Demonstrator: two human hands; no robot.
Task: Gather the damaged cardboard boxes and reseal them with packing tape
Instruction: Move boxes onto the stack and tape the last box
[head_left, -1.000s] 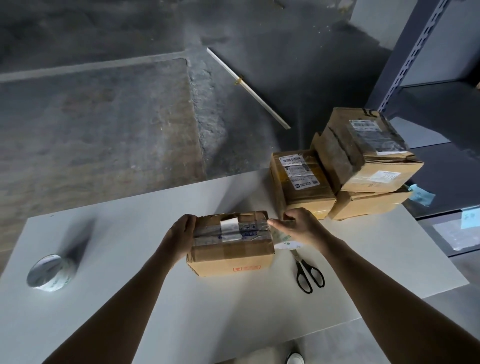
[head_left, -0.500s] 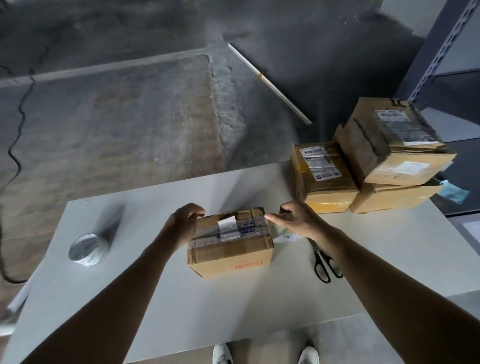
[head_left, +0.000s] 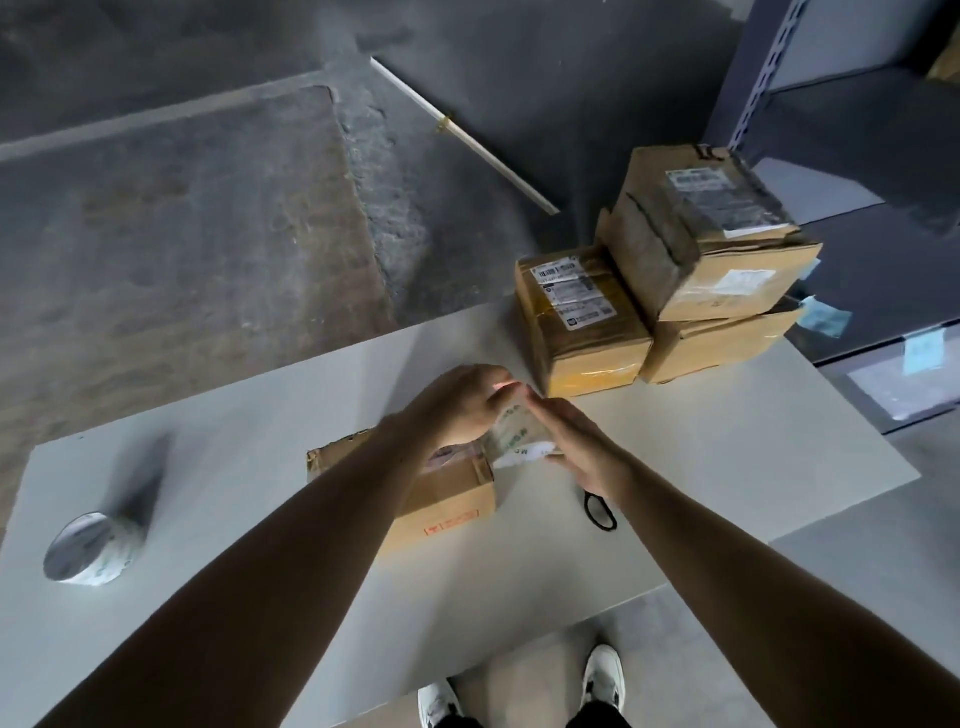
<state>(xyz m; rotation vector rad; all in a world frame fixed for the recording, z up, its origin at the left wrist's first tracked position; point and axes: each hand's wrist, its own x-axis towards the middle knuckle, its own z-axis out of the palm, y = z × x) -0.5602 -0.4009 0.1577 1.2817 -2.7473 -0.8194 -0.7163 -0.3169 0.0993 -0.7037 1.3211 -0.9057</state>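
The box lies on the table right in front of me, just inside the near edge, brown and worn, with a ragged far-left corner and a red mark on its front face. My left forearm crosses over its top and hides most of it. A strip of pale printed tape rises from its right end, slightly crumpled, its white end hanging low.

My left hand reaches over the box and its curled fingers grip the strip's upper edge. My right hand meets it from the other side, fingers straight and close together, lying flat against the strip; I cannot tell whether the thumb is pinching underneath.

Just behind my right wrist a black scissors loop shows. A roll of tape sits well apart at the table's left end. At the far right corner stands a stack of other boxes.
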